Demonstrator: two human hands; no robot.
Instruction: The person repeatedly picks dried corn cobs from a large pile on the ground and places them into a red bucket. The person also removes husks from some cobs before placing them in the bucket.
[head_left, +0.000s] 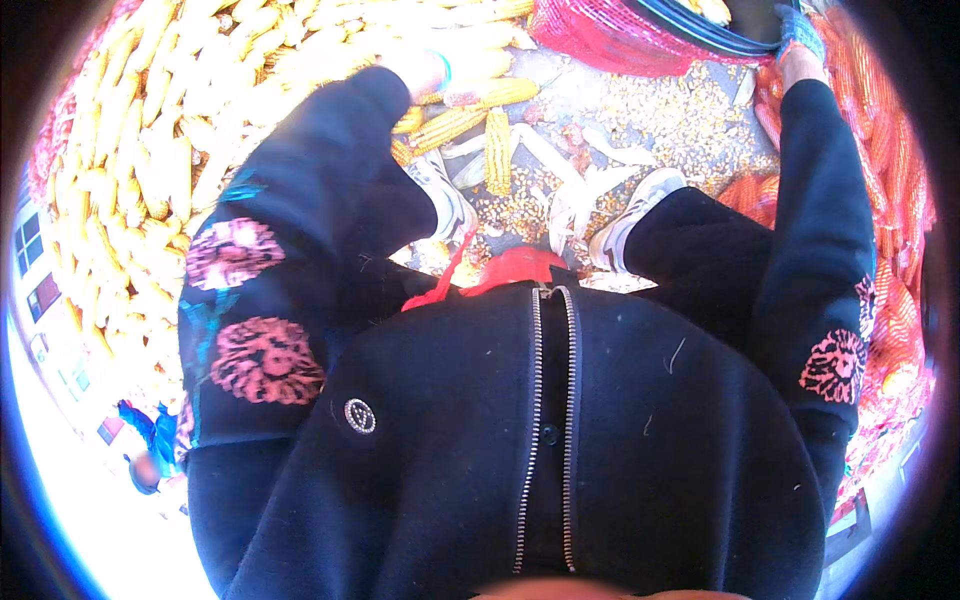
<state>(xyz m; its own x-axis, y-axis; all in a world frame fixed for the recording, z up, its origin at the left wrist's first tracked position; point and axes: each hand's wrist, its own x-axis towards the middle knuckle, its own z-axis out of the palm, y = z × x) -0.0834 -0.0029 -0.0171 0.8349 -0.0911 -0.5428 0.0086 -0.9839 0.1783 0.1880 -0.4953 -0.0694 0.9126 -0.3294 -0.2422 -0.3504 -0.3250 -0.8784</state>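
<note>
Gloved in blue, my right hand (802, 34) grips the dark round rim (701, 34) of a wide container. Pink mesh netting (611, 37) hangs around this rim, and a few corn cobs show inside it. My left hand (459, 71) reaches into the corn at upper left, where glare washes it out; a teal cuff shows at the wrist, but the fingers cannot be made out. Close by it lie yellow corn cobs (450, 129), one cob (510, 91) just to its right and another (497, 154) pointing towards me.
A large heap of corn cobs (150, 172) covers the left. Orange mesh sacks (885, 150) of corn line the right. Loose kernels (660, 112) and dry husks (555, 161) litter the ground around my shoes (641, 206). A person in blue (157, 435) is far off at lower left.
</note>
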